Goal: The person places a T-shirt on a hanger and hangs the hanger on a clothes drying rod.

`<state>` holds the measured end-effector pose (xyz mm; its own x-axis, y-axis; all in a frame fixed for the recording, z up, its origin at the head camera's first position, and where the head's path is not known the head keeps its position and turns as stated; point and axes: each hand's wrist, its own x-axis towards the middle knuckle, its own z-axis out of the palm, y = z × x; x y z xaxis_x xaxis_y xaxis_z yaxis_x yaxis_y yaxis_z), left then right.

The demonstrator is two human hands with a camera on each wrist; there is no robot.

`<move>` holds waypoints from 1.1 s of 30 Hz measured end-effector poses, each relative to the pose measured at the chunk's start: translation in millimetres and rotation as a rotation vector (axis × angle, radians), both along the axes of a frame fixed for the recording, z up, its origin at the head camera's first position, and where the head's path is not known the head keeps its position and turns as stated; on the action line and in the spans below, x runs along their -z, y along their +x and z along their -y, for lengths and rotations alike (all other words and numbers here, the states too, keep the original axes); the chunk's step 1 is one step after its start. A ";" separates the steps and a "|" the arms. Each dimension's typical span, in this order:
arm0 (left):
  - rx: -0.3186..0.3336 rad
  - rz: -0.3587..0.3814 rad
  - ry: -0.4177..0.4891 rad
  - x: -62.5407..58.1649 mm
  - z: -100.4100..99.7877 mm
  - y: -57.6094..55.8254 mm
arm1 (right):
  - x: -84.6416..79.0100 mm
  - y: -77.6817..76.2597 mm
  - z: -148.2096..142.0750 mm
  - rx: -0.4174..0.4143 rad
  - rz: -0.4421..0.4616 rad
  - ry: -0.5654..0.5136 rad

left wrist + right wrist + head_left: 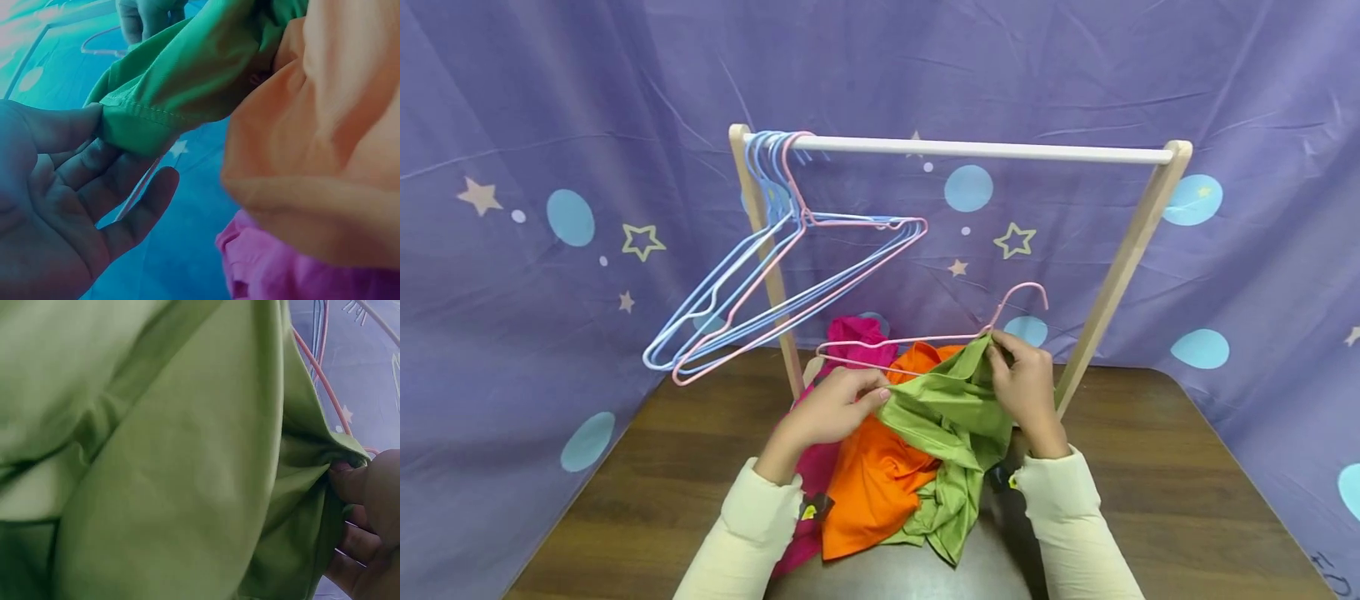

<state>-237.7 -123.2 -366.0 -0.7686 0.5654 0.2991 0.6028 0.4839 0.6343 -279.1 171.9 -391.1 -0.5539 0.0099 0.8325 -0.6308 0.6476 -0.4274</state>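
Observation:
A green garment [951,404] with a stitched hem is stretched between the two hands. My left hand [838,404] pinches its edge between thumb and fingers, as the left wrist view shows at the hem [140,128]. The right hand [1026,383] pinches the garment's upper edge just below the hook of a pink hanger [1018,287]. One shoulder of this hanger sticks out to the left past the cloth; its other side is hidden by the garment and hand. Bunched green fabric [187,462] fills most of the right wrist view.
Under the green garment lie an orange garment [872,492] and a magenta one [861,337] on the brown table [1150,483]. Several blue, white and pink hangers [790,221] hang at the left end of the rack's white rail [985,150]. Wooden posts [1127,258] hold up the rail.

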 end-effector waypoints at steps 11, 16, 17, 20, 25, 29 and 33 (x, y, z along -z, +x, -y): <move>-0.035 -0.045 0.023 -14.4 19.9 4.6 | -3.1 0.9 -2.8 0.014 -0.022 -0.020; -0.038 -0.098 0.017 -18.4 29.1 4.5 | -3.1 0.6 -2.0 0.031 -0.036 -0.036; -0.042 -0.105 0.017 -19.6 31.0 5.0 | -3.0 0.4 -2.1 0.032 -0.037 -0.039; -0.066 -0.116 0.019 -24.6 37.0 8.2 | -2.2 0.1 -2.5 0.032 -0.042 -0.049; -0.105 -0.133 0.044 -32.8 46.1 14.6 | -1.8 0.5 -2.6 0.030 -0.036 -0.044; -0.138 -0.143 0.064 -37.7 51.4 18.1 | -3.0 1.0 -2.1 0.026 -0.026 -0.026; -0.180 -0.192 0.079 -41.4 56.9 21.9 | -4.5 1.3 -1.5 0.031 -0.040 -0.027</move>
